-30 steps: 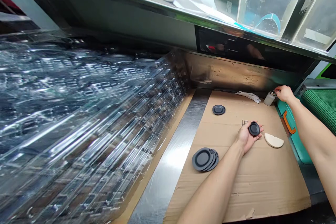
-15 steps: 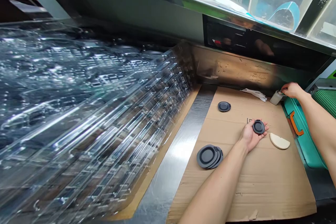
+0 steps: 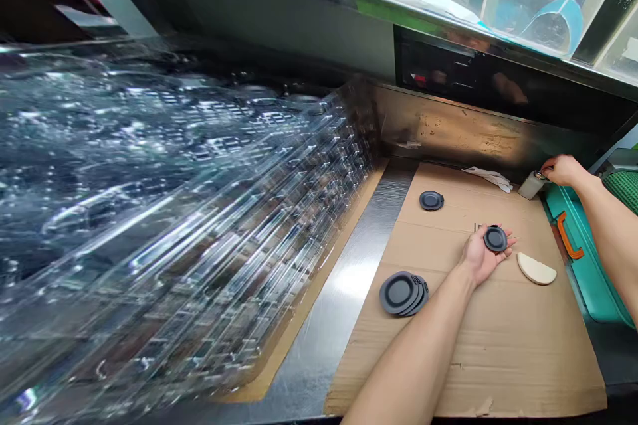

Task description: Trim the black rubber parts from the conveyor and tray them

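Note:
My left hand (image 3: 481,259) lies palm up above the cardboard, with a small dark round part (image 3: 496,238) held on its fingers. At the back right, my right hand (image 3: 561,170) has its fingers closed at the top of a small whitish bottle (image 3: 531,185). Several similar dark discs (image 3: 401,293) overlap in a pile left of my left forearm. Another dark round piece (image 3: 431,200) rests farther back on the cardboard. To the right of my left hand sits a cream half-round pad (image 3: 537,269).
Stacked clear plastic trays (image 3: 199,232) fill the left side. A teal case (image 3: 593,279) with an orange handle (image 3: 569,237) stands at the right edge. White gloves (image 3: 488,178) lie by the metal back wall (image 3: 448,126). Cardboard (image 3: 523,352) covers the worktop.
The whole view has shifted slightly, so things appear a little farther right. Both hands keep nearly the same places relative to the disc and the bottle.

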{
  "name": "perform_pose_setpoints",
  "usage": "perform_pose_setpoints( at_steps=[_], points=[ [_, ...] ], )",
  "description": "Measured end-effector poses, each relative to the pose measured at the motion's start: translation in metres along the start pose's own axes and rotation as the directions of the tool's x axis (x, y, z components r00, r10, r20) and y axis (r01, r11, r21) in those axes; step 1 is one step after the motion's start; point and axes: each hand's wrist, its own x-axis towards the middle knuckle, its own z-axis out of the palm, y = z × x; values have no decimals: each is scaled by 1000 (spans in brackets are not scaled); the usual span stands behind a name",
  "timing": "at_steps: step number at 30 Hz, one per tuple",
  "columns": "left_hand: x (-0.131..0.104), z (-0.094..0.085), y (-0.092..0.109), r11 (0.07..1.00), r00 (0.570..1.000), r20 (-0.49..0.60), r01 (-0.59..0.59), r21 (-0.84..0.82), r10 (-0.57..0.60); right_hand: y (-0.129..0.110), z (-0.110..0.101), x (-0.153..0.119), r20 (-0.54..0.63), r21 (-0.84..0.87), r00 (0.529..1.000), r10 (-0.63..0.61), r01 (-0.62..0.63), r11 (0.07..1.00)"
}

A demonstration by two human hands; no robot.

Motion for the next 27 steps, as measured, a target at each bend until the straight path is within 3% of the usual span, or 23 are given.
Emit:
perform_pose_setpoints(
  at_steps=[4, 7, 9, 11, 14, 16, 21, 27],
  points=[
    [0, 0, 1, 1000, 1000, -4, -9, 7, 9, -7, -10, -12, -20, 63, 999, 40, -39, 997],
    [-2, 2, 2, 1000, 1000, -8, -14, 6, 14, -30, -16, -46, -203, 218, 974, 103, -58, 974],
    [-3, 3, 2, 999, 999, -11, -45, 5, 45, -57, -12, -84, -359, 345, 927, 107, 25, 938],
    [-4, 5, 3, 997, 997, -14, -81, 6, 81, -88, 0, -130, -419, 460, 905, 76, 139, 877],
    [-6, 6, 2, 991, 991, -16, -134, -1, 134, -127, 30, -192, -327, 581, 945, -25, 221, 783],
    [-6, 7, 1, 986, 986, -15, -164, -6, 164, -141, 49, -216, -295, 607, 948, -120, 283, 742],
    [-7, 6, -2, 976, 977, -4, -212, 51, 212, -147, 79, -226, -304, 509, 925, -227, 359, 782],
    [-8, 6, -4, 966, 970, -18, -238, 105, 241, -148, 91, -223, -282, 458, 923, -261, 368, 809]
  ],
)
